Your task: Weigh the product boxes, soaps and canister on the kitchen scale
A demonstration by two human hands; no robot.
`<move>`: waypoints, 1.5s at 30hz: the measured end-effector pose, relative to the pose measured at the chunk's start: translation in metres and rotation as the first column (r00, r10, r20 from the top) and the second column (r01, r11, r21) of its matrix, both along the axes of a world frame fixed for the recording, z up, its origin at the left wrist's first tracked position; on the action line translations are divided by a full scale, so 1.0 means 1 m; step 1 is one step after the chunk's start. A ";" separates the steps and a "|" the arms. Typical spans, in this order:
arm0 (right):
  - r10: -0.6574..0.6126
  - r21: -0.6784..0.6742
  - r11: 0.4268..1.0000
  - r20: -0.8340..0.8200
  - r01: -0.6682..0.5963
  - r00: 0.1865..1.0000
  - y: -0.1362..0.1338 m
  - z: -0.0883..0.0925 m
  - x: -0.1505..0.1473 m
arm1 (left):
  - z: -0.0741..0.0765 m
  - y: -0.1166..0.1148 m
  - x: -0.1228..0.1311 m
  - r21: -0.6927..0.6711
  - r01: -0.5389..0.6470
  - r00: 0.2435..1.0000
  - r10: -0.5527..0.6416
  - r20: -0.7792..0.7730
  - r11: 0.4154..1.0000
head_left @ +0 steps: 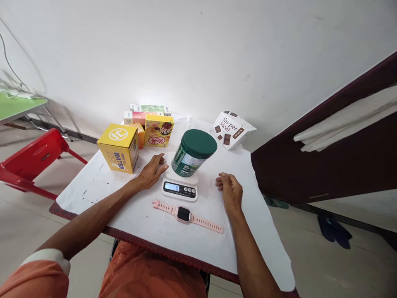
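Note:
A green-lidded plastic tub (194, 153) rests on a white digital kitchen scale (180, 191), and the scale's display is lit but too small to read surely. My left hand (151, 172) lies on the table just left of the scale, thumb and fingers apart, holding nothing. To the right of the scale, my right hand (230, 191) rests on the tabletop with its fingers loosely bent and apart, and nothing shows in it. In front of the scale a pink smartwatch (183, 214) is laid out flat, its strap unfastened.
A yellow box (119, 147) stands left, with a yellow snack box (159, 130) and several cartons behind. A white "Su-per Meal" box (232, 130) sits back right on the white-covered table (124, 211). A red chair (37, 161) is at the left.

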State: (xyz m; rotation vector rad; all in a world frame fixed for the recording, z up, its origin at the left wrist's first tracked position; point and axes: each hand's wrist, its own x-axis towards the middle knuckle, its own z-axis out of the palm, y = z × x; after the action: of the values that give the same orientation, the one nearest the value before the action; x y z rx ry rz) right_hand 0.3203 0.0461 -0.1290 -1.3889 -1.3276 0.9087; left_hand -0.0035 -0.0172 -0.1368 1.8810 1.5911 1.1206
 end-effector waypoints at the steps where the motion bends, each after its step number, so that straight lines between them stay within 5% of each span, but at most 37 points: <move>1: -0.001 -0.006 1.000 0.016 0.001 1.000 0.000 0.002 -0.001 | 0.000 0.000 0.000 0.002 0.001 1.000 -0.001 -0.001 1.000; 13: -0.008 -0.054 0.999 0.035 0.009 0.999 -0.002 0.007 -0.003 | 0.000 0.000 -0.001 0.010 0.015 1.000 -0.014 -0.023 1.000; 18: 0.115 0.038 0.993 -0.150 -0.110 0.982 -0.001 0.048 -0.022 | 0.000 -0.001 0.000 -0.008 0.001 1.000 -0.001 -0.020 1.000; 21: 0.295 0.170 0.943 -0.031 -0.285 0.955 -0.003 0.079 -0.048 | 0.003 -0.001 0.000 -0.011 -0.005 1.000 0.005 -0.025 1.000; 25: 0.334 0.217 0.909 0.132 -0.357 0.933 -0.003 0.098 -0.086 | 0.005 0.000 0.000 -0.016 -0.023 0.999 0.022 -0.028 1.000; 30: 0.235 0.315 0.919 0.050 -0.238 0.971 0.000 0.089 -0.117 | 0.004 0.001 -0.001 -0.019 -0.023 0.999 0.023 -0.040 1.000; 35: 0.175 0.405 0.905 -0.078 -0.129 0.981 0.013 0.088 -0.102 | 0.005 0.001 -0.002 -0.023 -0.012 0.999 0.010 -0.051 1.000; 40: -0.061 0.465 0.883 -0.019 0.063 0.998 0.067 0.084 -0.055 | 0.005 0.001 0.000 -0.058 -0.013 0.998 0.010 -0.055 0.998; 45: -0.210 0.381 0.905 0.019 0.187 0.978 0.133 0.059 -0.038 | 0.003 0.001 0.002 -0.026 -0.022 0.998 0.021 -0.064 0.999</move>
State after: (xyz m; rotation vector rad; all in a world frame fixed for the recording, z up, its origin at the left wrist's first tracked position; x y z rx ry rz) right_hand 0.2819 0.1795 -0.0705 -1.2256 -1.2967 0.4465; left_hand -0.0018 -0.0165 -0.1337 1.9042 1.6561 1.0534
